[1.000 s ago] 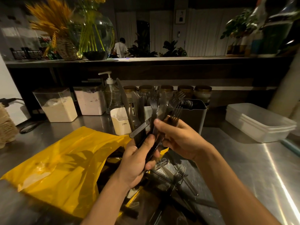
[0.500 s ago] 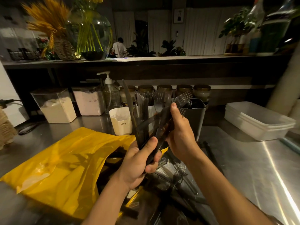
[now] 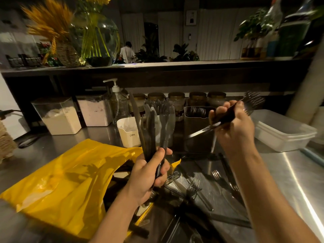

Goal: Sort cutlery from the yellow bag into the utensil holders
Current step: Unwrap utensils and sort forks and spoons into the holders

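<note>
My left hand (image 3: 150, 170) grips a bundle of dark knives (image 3: 150, 127) upright by their handles, above the mouth of the yellow bag (image 3: 70, 179). Off to the right, my right hand (image 3: 233, 130) holds several forks (image 3: 252, 102) with their tines pointing up and right, beside the dark metal utensil holder (image 3: 196, 135). A cream holder (image 3: 128, 134) and a holder full of cutlery (image 3: 161, 109) stand behind the knives. More loose forks and knives (image 3: 194, 186) lie on the steel counter by the bag's opening.
Two flour-filled clear canisters (image 3: 59, 116) and a pump bottle (image 3: 117, 102) stand at the back left, jars (image 3: 198, 98) behind the holders. White stacked tubs (image 3: 280, 132) sit at the right. A cable (image 3: 26, 139) lies at the far left.
My right hand has pulled the forks out of the mixed bundle and swung them right, away from my left hand. The left hand now keeps only the knives.
</note>
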{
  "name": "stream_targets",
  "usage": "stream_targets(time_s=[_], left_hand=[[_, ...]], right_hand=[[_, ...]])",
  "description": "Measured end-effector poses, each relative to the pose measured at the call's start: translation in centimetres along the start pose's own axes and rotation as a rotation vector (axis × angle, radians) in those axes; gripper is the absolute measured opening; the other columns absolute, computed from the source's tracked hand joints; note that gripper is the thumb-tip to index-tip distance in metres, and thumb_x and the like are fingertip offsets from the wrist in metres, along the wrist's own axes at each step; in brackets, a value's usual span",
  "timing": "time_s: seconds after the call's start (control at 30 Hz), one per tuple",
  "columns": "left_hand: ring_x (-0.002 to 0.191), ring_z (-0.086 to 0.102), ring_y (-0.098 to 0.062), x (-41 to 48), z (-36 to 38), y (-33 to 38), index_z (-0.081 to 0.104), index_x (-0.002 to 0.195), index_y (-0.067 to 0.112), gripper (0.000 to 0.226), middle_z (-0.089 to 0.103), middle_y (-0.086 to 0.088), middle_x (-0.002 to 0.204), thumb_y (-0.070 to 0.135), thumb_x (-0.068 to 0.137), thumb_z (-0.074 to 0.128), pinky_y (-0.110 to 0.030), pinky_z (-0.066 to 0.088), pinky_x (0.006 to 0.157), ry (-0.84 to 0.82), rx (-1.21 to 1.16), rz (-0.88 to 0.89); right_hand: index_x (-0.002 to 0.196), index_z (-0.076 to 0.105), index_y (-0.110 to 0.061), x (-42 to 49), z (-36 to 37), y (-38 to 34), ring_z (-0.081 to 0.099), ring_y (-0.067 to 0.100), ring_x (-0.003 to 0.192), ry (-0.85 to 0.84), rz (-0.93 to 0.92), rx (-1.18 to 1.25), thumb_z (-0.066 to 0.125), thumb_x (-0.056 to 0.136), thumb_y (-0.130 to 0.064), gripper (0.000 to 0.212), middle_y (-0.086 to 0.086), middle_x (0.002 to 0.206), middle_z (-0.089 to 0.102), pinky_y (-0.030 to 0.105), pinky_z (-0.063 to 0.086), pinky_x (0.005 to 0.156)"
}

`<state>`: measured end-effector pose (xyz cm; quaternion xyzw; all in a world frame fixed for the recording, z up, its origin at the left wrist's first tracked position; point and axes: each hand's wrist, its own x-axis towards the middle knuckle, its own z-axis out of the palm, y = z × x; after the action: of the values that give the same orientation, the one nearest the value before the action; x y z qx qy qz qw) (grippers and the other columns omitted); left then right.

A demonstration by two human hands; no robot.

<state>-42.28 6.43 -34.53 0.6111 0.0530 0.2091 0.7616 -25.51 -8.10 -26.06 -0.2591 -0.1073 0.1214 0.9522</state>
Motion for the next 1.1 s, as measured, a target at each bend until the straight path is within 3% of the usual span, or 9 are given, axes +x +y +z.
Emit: stream_targets(time_s=[0.07, 0.17, 0.4, 0.57, 0.63, 0.7, 0.8, 0.9, 1.1], left_hand=[[0.041, 0.033, -0.012, 0.2, 0.0, -0.2, 0.065, 0.107, 0.008, 0.034, 0.043, -0.004, 0.061, 0.036, 0.094, 0.053, -0.025, 0.025, 0.043, 0.025, -0.004, 0.008], [0.041, 0.033, -0.012, 0.3, 0.3, -0.4, 0.064, 0.109, 0.006, 0.037, 0.043, -0.004, 0.061, 0.038, 0.092, 0.053, -0.025, 0.026, 0.043, 0.055, -0.005, 0.003], [0.039, 0.035, -0.014, 0.6, 1.0, -1.0, 0.057, 0.095, 0.006, 0.027, 0.05, -0.008, 0.061, 0.029, 0.103, 0.047, -0.022, 0.023, 0.039, 0.2, -0.107, -0.1], [0.039, 0.031, -0.012, 0.5, 1.4, -1.2, 0.051, 0.087, 0.006, 0.026, 0.041, -0.004, 0.058, 0.026, 0.103, 0.048, -0.023, 0.02, 0.04, 0.226, -0.143, -0.07], [0.039, 0.03, -0.012, 0.5, 1.4, -1.0, 0.052, 0.087, 0.006, 0.025, 0.04, -0.003, 0.058, 0.024, 0.105, 0.046, -0.023, 0.018, 0.04, 0.256, -0.147, -0.067], [0.04, 0.031, -0.011, 0.6, 1.4, -0.9, 0.055, 0.09, 0.006, 0.026, 0.041, -0.003, 0.059, 0.025, 0.105, 0.045, -0.022, 0.019, 0.04, 0.262, -0.107, -0.048], [0.041, 0.032, -0.012, 0.6, 1.2, -1.0, 0.055, 0.097, 0.005, 0.026, 0.044, -0.003, 0.059, 0.027, 0.106, 0.044, -0.023, 0.022, 0.04, 0.242, -0.076, -0.028], [0.041, 0.032, -0.013, 0.6, 1.4, -1.3, 0.055, 0.1, 0.004, 0.026, 0.044, -0.004, 0.061, 0.026, 0.106, 0.043, -0.024, 0.021, 0.042, 0.207, -0.053, -0.028], [0.042, 0.033, -0.014, 0.7, 1.2, -1.4, 0.056, 0.102, 0.003, 0.027, 0.045, -0.005, 0.061, 0.027, 0.105, 0.045, -0.024, 0.022, 0.044, 0.22, -0.038, -0.036]], right_hand=[[0.106, 0.053, -0.019, 0.4, -0.7, -0.9, 0.049, 0.007, 0.057, -0.06, -0.113, -0.171, 0.044, 0.108, -0.029, 0.013, -0.007, 0.07, 0.052, 0.03, 0.055, 0.071], [0.094, 0.054, -0.02, -0.1, -0.6, -0.2, 0.042, 0.005, 0.053, -0.174, -0.239, -0.377, 0.052, 0.106, -0.025, 0.013, -0.01, 0.063, 0.047, 0.026, 0.043, 0.057], [0.075, 0.05, -0.014, -4.6, 2.5, 4.9, 0.039, 0.01, 0.048, -0.376, -0.151, -0.328, 0.06, 0.092, -0.03, 0.026, -0.004, 0.057, 0.043, 0.027, 0.036, 0.049], [0.066, 0.048, -0.015, -6.3, 2.0, 8.0, 0.037, 0.014, 0.045, -0.51, -0.005, -0.441, 0.053, 0.103, -0.021, 0.038, 0.002, 0.053, 0.037, 0.028, 0.033, 0.047], [0.069, 0.054, -0.015, -5.3, 2.2, 6.7, 0.056, 0.02, 0.057, -0.457, 0.003, -0.541, 0.05, 0.105, -0.025, 0.038, 0.005, 0.061, 0.053, 0.026, 0.05, 0.056], [0.075, 0.062, -0.015, -2.9, 2.6, 4.4, 0.066, 0.015, 0.078, -0.36, -0.103, -0.742, 0.045, 0.106, -0.033, 0.039, 0.004, 0.078, 0.065, 0.026, 0.056, 0.07], [0.079, 0.061, -0.018, 1.5, 3.4, 0.7, 0.059, 0.005, 0.073, -0.233, -0.342, -1.032, 0.038, 0.108, -0.041, 0.044, 0.003, 0.084, 0.061, 0.026, 0.049, 0.066], [0.079, 0.06, -0.021, 5.2, 4.0, -1.4, 0.059, 0.0, 0.065, -0.103, -0.51, -1.103, 0.044, 0.106, -0.044, 0.039, -0.003, 0.076, 0.06, 0.03, 0.053, 0.065], [0.085, 0.068, -0.012, 10.7, 3.6, -1.6, 0.071, 0.023, 0.074, 0.074, -0.645, -1.467, 0.055, 0.101, -0.046, 0.039, 0.007, 0.08, 0.07, 0.048, 0.061, 0.076]])
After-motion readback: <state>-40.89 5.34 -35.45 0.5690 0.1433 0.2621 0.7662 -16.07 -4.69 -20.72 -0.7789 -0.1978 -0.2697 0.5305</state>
